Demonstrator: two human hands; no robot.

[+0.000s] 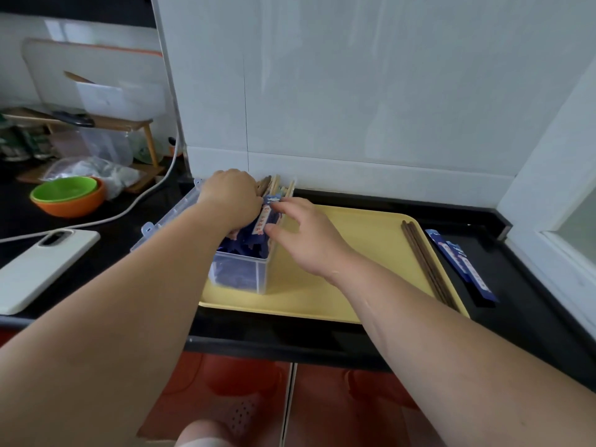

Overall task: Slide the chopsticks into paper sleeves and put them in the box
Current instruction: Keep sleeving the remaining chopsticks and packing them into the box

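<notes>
Far left on the black counter: white phone face down with a white cable running past it, green plastic bowl nested in an orange bowl. Next, the clear plastic box sits on the left end of the flat yellow tray, with its hinged lid flopped open to the left. The box is packed with chopsticks in blue paper sleeves, and bare light wooden tips poke out at the far end against the white wall. Left hand is over the far half of the box, fingers curled down onto the sleeved bundle. Its fingertips are hidden, so I can't tell if it's gripping or just pressing. Right hand is just right of it, fingers loose and spread wide, tips touching the top blue sleeve, not wrapped round anything. 1 pair of dark brown wooden chopsticks lies unsleeved along the tray's right edge. Off the tray to the right, loose blue paper sleeves lie flat on the counter.
</notes>
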